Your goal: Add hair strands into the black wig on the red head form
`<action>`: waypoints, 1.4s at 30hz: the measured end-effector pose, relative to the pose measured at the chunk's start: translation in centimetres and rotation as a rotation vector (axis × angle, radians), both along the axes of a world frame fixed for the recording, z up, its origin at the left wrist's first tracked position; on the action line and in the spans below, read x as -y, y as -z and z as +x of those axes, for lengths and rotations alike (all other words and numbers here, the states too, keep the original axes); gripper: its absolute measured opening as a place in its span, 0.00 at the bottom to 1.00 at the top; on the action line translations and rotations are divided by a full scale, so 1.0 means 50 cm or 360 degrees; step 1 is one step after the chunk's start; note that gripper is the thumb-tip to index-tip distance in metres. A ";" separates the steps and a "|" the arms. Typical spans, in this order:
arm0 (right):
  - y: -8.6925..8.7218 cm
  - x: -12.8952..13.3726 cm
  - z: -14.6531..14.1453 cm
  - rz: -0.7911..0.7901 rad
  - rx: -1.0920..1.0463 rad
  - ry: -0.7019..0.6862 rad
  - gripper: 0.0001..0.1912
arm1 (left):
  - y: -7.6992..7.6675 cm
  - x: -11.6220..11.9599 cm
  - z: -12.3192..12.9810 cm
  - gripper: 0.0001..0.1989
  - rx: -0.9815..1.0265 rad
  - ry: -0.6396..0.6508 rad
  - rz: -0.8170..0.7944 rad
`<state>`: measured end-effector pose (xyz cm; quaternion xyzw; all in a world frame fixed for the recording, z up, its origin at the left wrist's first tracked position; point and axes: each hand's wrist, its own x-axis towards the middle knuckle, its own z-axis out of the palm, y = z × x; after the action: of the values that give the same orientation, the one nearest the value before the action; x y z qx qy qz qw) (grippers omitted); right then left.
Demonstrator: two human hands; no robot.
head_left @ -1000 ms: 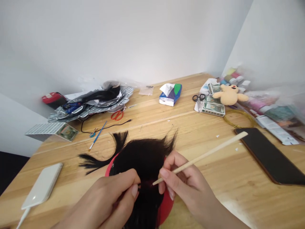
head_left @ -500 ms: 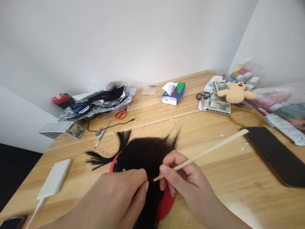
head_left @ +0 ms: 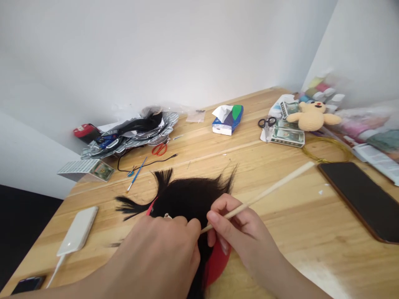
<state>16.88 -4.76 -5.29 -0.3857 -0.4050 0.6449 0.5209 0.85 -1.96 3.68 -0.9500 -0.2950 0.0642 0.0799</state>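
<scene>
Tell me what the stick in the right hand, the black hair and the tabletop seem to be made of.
The thin stick in the right hand looks like bare bamboo or pale wood: matte, unpainted, straw-coloured. The black hair shows fine loose strands with slight sheen; real or synthetic cannot be told. The tabletop looks like varnished wood, with joined strips, visible grain and a soft glare.

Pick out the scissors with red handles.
The red-handled scissors lie just below the silvery packaging heap; the other pair has black handles and lies further right.
</scene>
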 end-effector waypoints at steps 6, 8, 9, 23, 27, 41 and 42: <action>0.001 -0.003 -0.003 -0.0118 -0.0110 -0.0009 0.27 | -0.008 -0.001 0.012 0.12 -0.0272 0.0047 -0.0113; 0.001 -0.002 -0.003 -0.0123 -0.0120 -0.0011 0.27 | -0.007 0.000 0.009 0.11 -0.0221 0.0040 -0.0089; 0.002 -0.002 -0.003 -0.0125 -0.0122 -0.0014 0.27 | -0.006 0.001 0.007 0.11 -0.0195 0.0030 -0.0082; 0.034 0.004 -0.007 -0.0064 -0.0226 0.0083 0.21 | 0.008 -0.017 -0.093 0.17 0.0175 0.0046 -0.0539; 0.037 0.002 -0.005 -0.0055 -0.0224 0.0100 0.21 | 0.031 -0.024 -0.130 0.16 0.0458 0.0169 -0.0583; 0.009 0.010 0.007 -0.0304 -0.0159 0.0062 0.25 | 0.072 -0.038 -0.122 0.21 0.1042 0.0349 -0.0694; 0.003 0.013 0.008 -0.0350 -0.0141 0.0077 0.25 | 0.074 -0.038 -0.123 0.22 0.1071 0.0319 -0.0679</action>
<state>17.26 -5.42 -5.46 -0.4212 -0.2991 0.6891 0.5083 -5.30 -0.08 -0.01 -0.9372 -0.1909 -0.1984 -0.2141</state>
